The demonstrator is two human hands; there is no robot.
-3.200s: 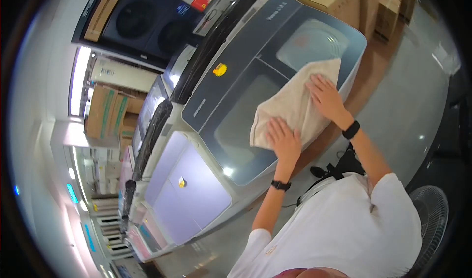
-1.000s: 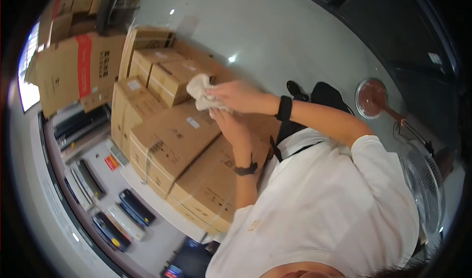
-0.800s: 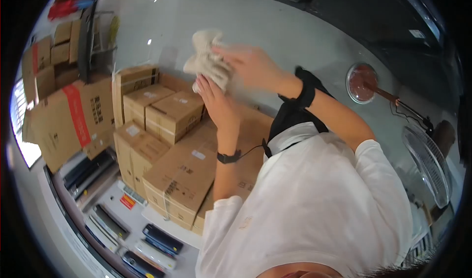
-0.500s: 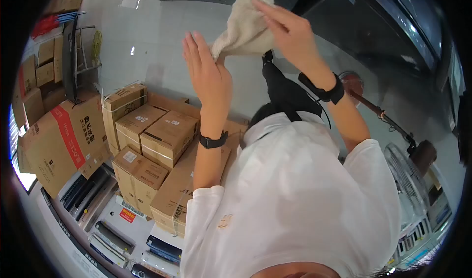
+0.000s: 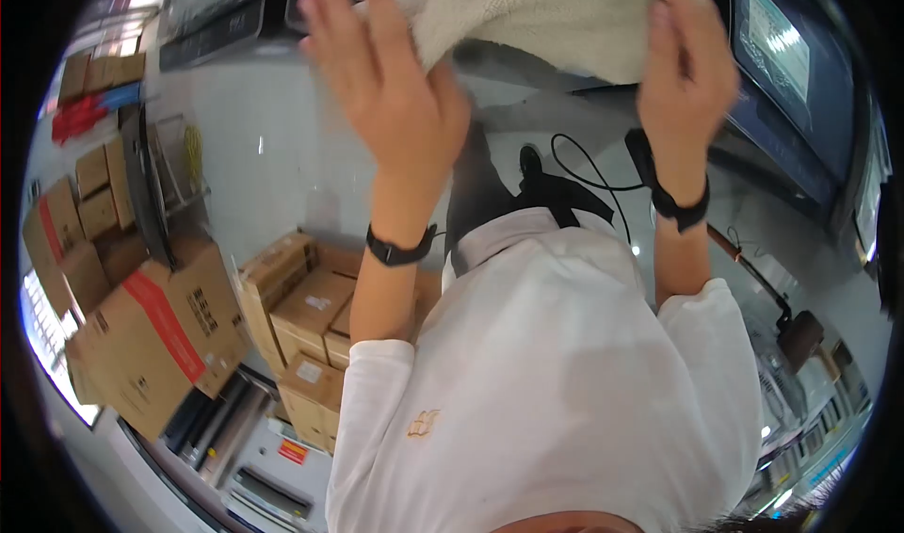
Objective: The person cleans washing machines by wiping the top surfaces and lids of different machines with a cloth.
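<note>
A beige towel-like cloth [image 5: 537, 15] is stretched between my two hands at the top of the head view, sagging in the middle. My left hand [image 5: 395, 109] holds its left end, thumb at the cloth's edge and long fingers raised and slightly blurred. At the other end, my right hand [image 5: 692, 72] grips the cloth between thumb and fingers. The top edge of the cloth runs close to the frame's border. Each wrist wears a black band.
Taped cardboard boxes [image 5: 311, 307] are stacked at left, beside a large carton [image 5: 155, 331] with a red stripe. A dark glossy appliance [image 5: 782, 72] stands at upper right. A black cable [image 5: 589, 161] loops near my foot. At lower right is a fan [image 5: 777, 382].
The bunched cloth is now spread wide. My hands have moved apart, the right one farther right, both higher in view. The view has shifted, bringing more dark appliances in at the top.
</note>
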